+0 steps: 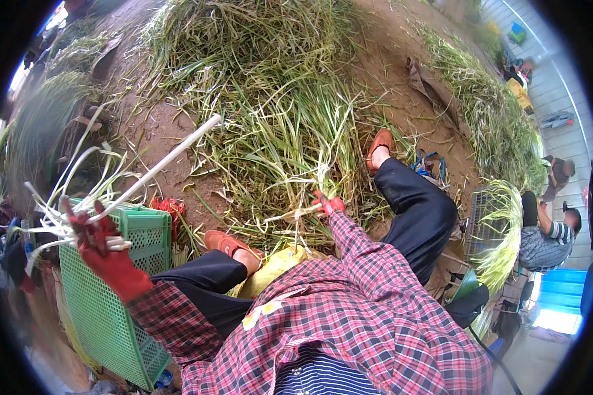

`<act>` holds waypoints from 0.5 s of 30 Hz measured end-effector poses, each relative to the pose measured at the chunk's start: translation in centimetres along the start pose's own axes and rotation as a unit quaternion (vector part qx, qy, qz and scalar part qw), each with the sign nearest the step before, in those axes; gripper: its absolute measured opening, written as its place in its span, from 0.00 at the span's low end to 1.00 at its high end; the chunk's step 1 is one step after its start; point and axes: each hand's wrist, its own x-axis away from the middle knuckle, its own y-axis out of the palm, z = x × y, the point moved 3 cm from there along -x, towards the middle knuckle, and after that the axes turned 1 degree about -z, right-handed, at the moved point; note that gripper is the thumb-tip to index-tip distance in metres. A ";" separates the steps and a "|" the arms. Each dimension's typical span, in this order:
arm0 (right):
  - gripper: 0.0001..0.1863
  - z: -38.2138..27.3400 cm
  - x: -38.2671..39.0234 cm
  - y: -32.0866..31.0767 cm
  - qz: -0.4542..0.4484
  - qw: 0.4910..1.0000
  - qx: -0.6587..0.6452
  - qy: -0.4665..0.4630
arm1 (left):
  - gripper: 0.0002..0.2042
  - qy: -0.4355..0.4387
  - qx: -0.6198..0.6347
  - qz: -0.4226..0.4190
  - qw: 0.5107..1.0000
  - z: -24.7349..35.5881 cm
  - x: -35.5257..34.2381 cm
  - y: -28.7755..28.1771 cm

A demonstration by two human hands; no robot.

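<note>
From the head view, the left hand [97, 245], in a red glove, is clenched around a bunch of white-stemmed green onions [85, 197] raised above a green plastic crate [105, 309]. The right hand [328, 204], also red-gloved, reaches forward and grips stalks at the near edge of a big heap of green onions [277, 118] lying on the dirt ground [171, 131]. Orange shoes [379, 146] rest beside the heap. Another person [547, 237] sits well apart at the right.

My left hand [102, 247], red-gloved, grips a bunch of white-stalked scallions [79, 197] above the green crate [122, 309]; my right hand [327, 204] clutches stalks from the scallion heap [277, 118].
</note>
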 end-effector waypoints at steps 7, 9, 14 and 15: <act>0.20 -5.0 5.4 6.9 -0.292 0.940 -0.178 -0.017 | 0.24 -0.247 0.070 -0.112 0.960 -10.9 3.4 -1.0; 0.18 -5.8 6.9 7.7 -0.299 0.937 -0.182 -0.015 | 0.22 -0.323 -0.005 -0.062 0.944 -13.8 5.1 -0.6; 0.16 -6.9 9.8 9.0 -0.343 0.929 -0.119 -0.067 | 0.19 -0.429 -0.248 0.007 0.869 -18.7 7.9 -0.3; 0.16 -6.7 10.1 9.0 -0.300 0.947 -0.111 -0.043 | 0.19 -0.430 -0.262 0.015 0.864 -19.3 8.0 -0.5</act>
